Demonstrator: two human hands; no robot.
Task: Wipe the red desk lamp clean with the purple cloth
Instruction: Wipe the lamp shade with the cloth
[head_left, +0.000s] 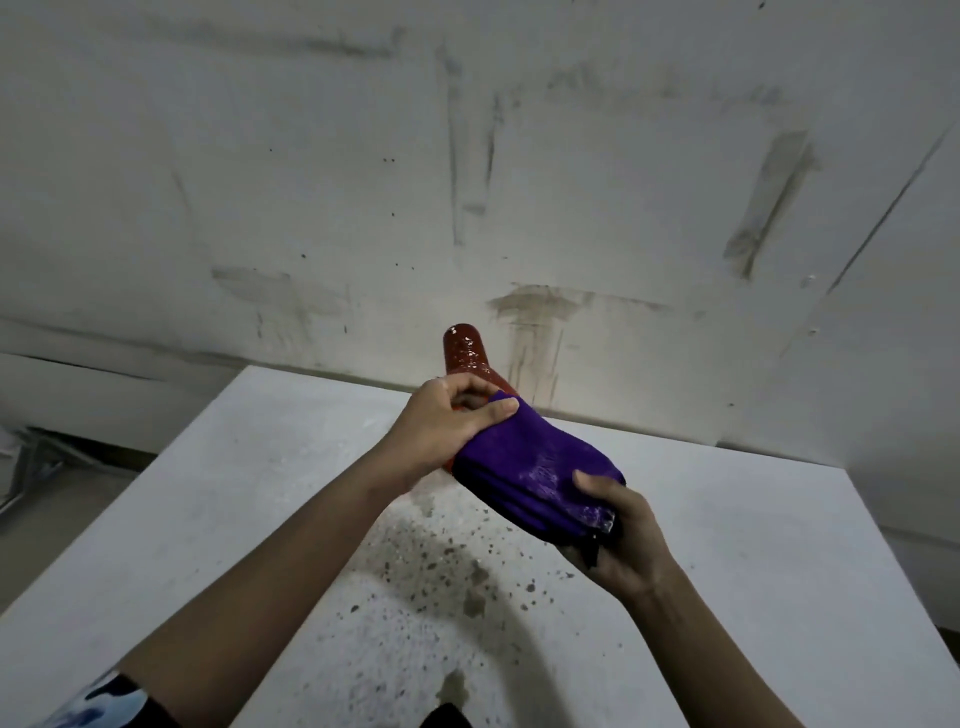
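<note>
The red desk lamp is held up above the white table, its wet, glossy narrow end pointing away toward the wall. Most of its body is hidden under the folded purple cloth, which lies draped over it. My left hand grips the lamp at the cloth's far edge, thumb pressing on the fabric. My right hand clutches the near end of the cloth, fingers curled over it; whether it also touches the lamp beneath is hidden.
The white table below my hands is spattered with dark specks and damp stains. A stained white wall rises right behind it. The floor and a metal frame show at the left.
</note>
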